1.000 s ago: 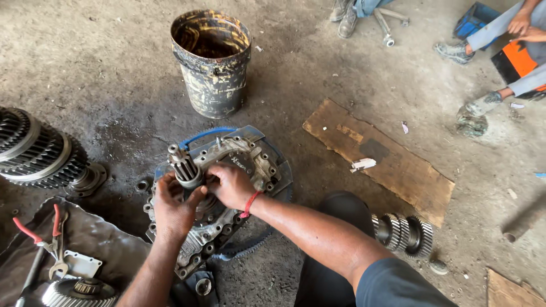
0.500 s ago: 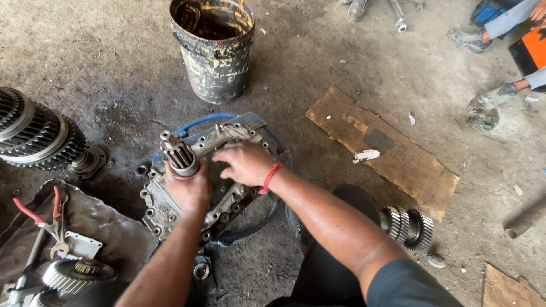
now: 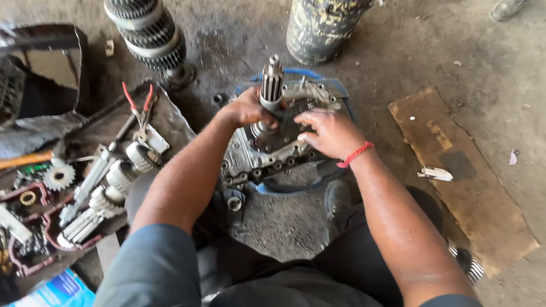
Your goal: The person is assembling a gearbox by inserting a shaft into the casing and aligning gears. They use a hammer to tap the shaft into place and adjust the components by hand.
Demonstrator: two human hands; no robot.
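A greasy metal gearbox housing (image 3: pixel 256 159) lies on the concrete floor over a blue ring. A splined shaft (image 3: pixel 272 85) stands upright out of it. My left hand (image 3: pixel 245 108) grips the housing at the base of the shaft. My right hand (image 3: pixel 327 132), with a red band on the wrist, presses flat on the housing just right of the shaft. Both forearms reach down from the bottom of the view.
A dirty metal bucket (image 3: pixel 321 28) stands behind the housing. A large gear cluster (image 3: pixel 149 31) lies at the back left. Red-handled pliers (image 3: pixel 139 105), several gears and small parts sit on a dark tray (image 3: pixel 170 122) at left. A worn wooden board (image 3: pixel 466 170) lies at right.
The view has swung left and closer. My left hand stays at the shaft's base and my right hand stays on the housing. The shaft now points more upright.
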